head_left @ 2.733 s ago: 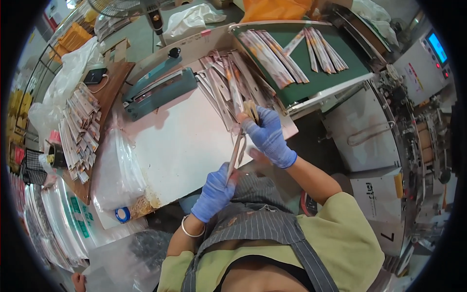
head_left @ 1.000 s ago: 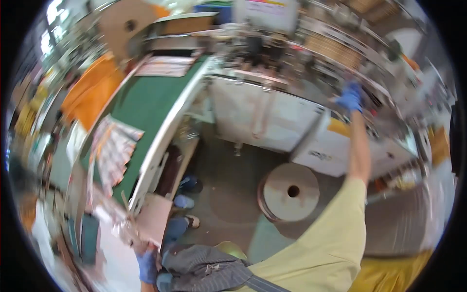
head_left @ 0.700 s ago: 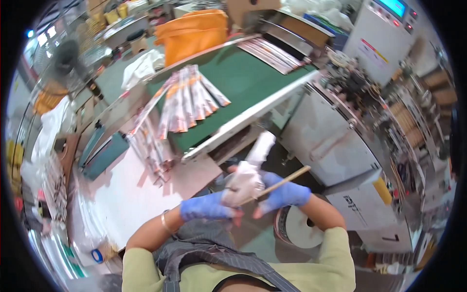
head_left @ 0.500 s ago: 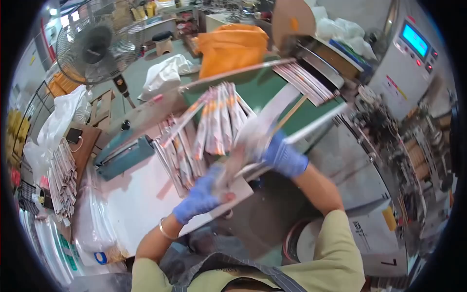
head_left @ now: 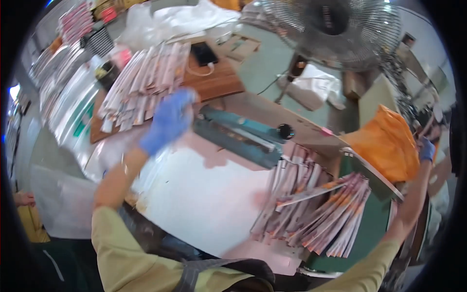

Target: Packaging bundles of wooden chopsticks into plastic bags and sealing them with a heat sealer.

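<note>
My left hand (head_left: 170,119), in a blue glove, is over the near edge of a stack of long, narrow pink-and-white packets (head_left: 146,82) on a brown wooden board (head_left: 216,80). Motion smears its fingers, and I see nothing held for certain. Far off at the right rim is my gloved right hand (head_left: 427,150), beyond an orange sack (head_left: 386,146). It is small and blurred; something pale and thin shows just above it, but whether it is gripped is unclear. Between my arms, more narrow packets (head_left: 335,214) lie fanned out on the table.
A long teal bench device (head_left: 238,136) sits at the back of the white tabletop (head_left: 194,190). Beyond stand a fan (head_left: 335,24) and a white bag (head_left: 316,87). A phone (head_left: 204,53) lies on the board. Another person's hand (head_left: 24,198) shows at far left.
The view has swung left. My hands, close together over a blurred bundle before, are now wide apart: left at the stacked packets, right out at the far right.
</note>
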`<state>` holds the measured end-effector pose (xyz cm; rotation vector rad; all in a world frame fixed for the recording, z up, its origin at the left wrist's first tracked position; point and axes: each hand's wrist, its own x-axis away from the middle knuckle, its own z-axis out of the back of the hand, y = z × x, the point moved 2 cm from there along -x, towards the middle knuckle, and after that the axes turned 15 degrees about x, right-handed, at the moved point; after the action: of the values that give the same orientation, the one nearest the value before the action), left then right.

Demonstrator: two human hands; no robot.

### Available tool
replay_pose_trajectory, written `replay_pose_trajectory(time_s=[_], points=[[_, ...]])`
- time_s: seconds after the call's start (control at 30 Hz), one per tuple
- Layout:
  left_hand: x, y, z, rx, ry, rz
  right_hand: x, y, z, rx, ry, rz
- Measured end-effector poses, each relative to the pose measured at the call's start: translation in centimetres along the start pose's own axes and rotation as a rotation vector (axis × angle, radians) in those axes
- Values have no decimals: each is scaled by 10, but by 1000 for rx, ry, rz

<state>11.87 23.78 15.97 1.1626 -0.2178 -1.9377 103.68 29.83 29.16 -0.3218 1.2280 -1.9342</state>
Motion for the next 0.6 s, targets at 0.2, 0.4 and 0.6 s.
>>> replay_pose_trajectory(time_s=[0.2, 0.4, 0.6], points=[[-90, -160, 57, -874, -75, 629, 143, 76, -35, 203, 113, 563], [-95, -215, 87, -696, -58, 888, 447, 3, -182, 936, -209, 376], [-93, -234, 97, -738, -66, 770, 497, -44, -238, 932, -162, 569]])
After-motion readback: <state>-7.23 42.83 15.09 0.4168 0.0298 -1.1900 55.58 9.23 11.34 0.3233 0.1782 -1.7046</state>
